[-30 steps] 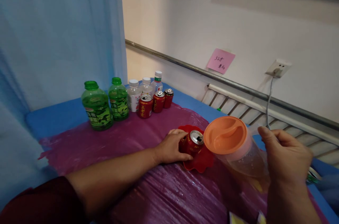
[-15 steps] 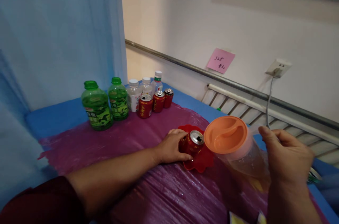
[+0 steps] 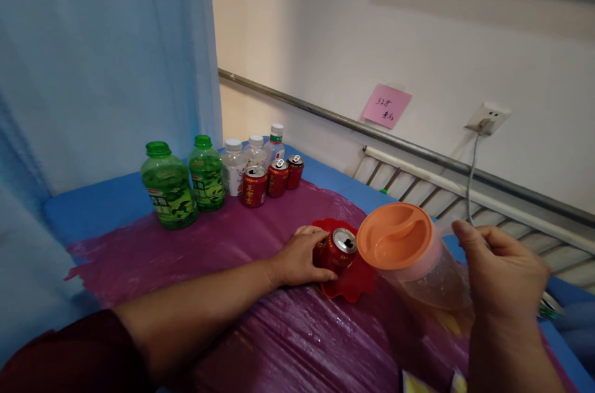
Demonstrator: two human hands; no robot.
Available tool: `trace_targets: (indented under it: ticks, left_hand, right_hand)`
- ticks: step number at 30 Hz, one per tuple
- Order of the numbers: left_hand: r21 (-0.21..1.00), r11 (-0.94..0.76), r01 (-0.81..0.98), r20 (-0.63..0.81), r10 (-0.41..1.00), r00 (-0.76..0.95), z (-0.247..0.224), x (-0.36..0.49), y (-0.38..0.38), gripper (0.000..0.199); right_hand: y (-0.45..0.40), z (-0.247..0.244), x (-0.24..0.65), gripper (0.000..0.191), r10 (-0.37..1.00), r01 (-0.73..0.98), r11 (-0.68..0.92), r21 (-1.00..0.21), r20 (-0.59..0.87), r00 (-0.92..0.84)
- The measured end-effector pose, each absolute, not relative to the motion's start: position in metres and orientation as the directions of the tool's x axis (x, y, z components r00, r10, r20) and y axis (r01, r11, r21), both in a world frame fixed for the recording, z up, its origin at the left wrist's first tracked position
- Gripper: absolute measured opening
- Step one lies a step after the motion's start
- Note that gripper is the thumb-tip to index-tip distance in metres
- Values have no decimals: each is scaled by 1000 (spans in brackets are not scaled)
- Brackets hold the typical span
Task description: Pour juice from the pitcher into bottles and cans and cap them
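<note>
My left hand is wrapped round a red can with an open top. Beneath the can lies a red scalloped dish on a purple plastic sheet. On the right, my right hand grips the handle side of a clear pitcher, which is tilted towards the can. The pitcher's orange lid is close to the can's rim. Liquid shows low in the pitcher. Whether any is flowing out cannot be made out.
Two green bottles, several white-capped bottles and three red cans stand at the back left on the blue table. A radiator runs along the wall. Another can lies at the right edge.
</note>
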State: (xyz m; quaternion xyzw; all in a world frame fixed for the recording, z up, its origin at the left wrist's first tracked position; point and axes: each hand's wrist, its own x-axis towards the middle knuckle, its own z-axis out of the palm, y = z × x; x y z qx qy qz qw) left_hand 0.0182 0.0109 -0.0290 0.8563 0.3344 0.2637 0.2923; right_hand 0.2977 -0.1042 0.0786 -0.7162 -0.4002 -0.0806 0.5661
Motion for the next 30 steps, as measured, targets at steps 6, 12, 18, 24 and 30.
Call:
trace_targets:
  ticks: [6,12,18,24,30]
  left_hand:
    - [682,-606,409,261,724,638,-29,18,11,77]
    - [683,-600,416,251,728,638,-28,19,10,75]
    - [680,-607,412,262,725,637,-28,18,10,78]
    - [681,-603,415,258,728,635,-28,18,10,78]
    - [685,-591,426,245,737,629,-27,18,9,81]
  right_hand:
    - [-104,79,298,47,480,671,-50,-740,571,666]
    - [-105,79,296,47,485,680,-54,-731,577,658]
    - [-104,79,297,46,478,671,-54,-740,571,667]
    - [-106,81,294,47,492,674,-53,-737,568,660]
    - [-107,81,294,47,500,674,-54,-737,565,657]
